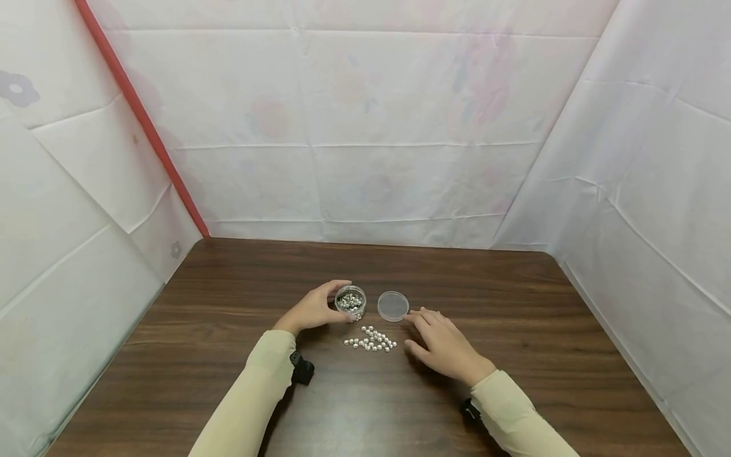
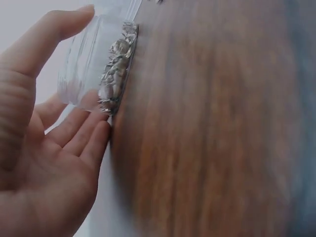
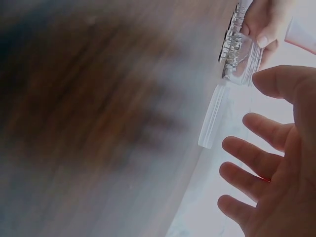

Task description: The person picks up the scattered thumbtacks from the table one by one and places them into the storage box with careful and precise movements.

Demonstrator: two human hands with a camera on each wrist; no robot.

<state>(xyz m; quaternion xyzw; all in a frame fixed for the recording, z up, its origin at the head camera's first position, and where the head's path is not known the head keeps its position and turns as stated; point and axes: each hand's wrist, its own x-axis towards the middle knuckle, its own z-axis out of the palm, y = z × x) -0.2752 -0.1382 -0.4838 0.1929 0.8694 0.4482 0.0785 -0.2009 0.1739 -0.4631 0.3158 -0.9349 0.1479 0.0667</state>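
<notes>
My left hand (image 1: 313, 309) grips a clear round jar (image 1: 351, 300) from its left side, thumb and fingers curled about the wall. Shiny silvery beads (image 2: 116, 69) lie in the bottom of the jar, and it stands upright without a cover. Just right of it, a clear round lid (image 1: 393, 306) lies flat on the table. In front of both, a loose scatter of silvery beads (image 1: 374, 339) is spread on the wood. My right hand (image 1: 445, 343) holds nothing; its fingers are spread, with the fingertips close to the lid's right edge. Whether they touch the lid, I cannot tell.
The dark wood-grain table (image 1: 514, 298) reaches back to a white patterned cloth (image 1: 371, 127). More white cloth hangs at both sides, and a red strip (image 1: 143, 117) runs down the back left corner. A small black device (image 1: 301, 368) sits at the left wrist.
</notes>
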